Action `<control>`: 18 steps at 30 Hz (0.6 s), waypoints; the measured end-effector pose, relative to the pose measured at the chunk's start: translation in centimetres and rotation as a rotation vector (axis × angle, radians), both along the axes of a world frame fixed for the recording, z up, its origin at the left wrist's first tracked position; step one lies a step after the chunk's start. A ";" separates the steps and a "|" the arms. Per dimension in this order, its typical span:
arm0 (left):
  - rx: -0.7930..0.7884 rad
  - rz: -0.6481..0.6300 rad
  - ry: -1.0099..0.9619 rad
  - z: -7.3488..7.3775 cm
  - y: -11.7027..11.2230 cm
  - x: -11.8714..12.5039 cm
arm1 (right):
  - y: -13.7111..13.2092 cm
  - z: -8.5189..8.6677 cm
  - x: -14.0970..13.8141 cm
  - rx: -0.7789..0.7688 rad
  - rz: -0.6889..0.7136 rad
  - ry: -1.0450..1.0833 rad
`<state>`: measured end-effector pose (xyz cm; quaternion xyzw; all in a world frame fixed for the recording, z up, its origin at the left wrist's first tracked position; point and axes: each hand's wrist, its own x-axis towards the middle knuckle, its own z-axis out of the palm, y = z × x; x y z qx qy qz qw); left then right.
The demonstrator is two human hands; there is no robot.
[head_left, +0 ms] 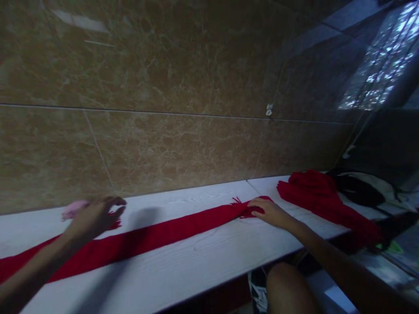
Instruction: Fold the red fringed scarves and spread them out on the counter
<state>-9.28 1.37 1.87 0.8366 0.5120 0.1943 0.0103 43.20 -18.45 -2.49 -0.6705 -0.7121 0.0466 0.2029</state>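
A long red scarf (170,229) with fringed ends lies stretched along the white tabletop, running out of view at the left. My right hand (270,212) is at its right part, thumb and fingers closed on the bunched cloth beside a fringe. Over the left part hovers my left hand (93,216), its fingers curved with a gap between thumb and fingertips. A bit of red fringe (116,223) shows just beneath those fingertips; whether they touch it I cannot tell. Behind the left hand, partly hidden, is a small pink cloth-like thing (72,209).
More red fabric (314,192) lies heaped on the right, one part hanging over the front edge. Beyond it sits a black and pale bag-like item (363,189). A brown tiled wall (183,148) borders the back of the white table (196,261). My knee (290,288) is below the front edge.
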 end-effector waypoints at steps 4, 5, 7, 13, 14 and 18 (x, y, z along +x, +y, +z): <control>-0.012 -0.296 0.043 -1.9 -4.0 9.7 | -1.5 0.7 1.1 -0.009 -0.061 -0.063; -0.027 -0.325 0.023 -2.2 -4.8 11.7 | -1.8 0.8 1.5 -0.011 -0.079 -0.076; -0.083 -0.332 -0.050 -2.7 -5.5 14.7 | -2.2 0.8 2.3 -0.010 -0.106 -0.098; -0.303 -0.472 -0.216 -4.7 -4.0 19.2 | -0.7 -0.2 5.3 0.025 -0.103 -0.137; -0.320 -0.522 -0.205 -5.0 -4.1 20.1 | -0.1 -0.5 5.8 0.034 -0.104 -0.142; -0.282 -0.622 -0.104 -6.1 -6.2 23.5 | 1.9 -1.7 7.5 0.047 -0.120 -0.139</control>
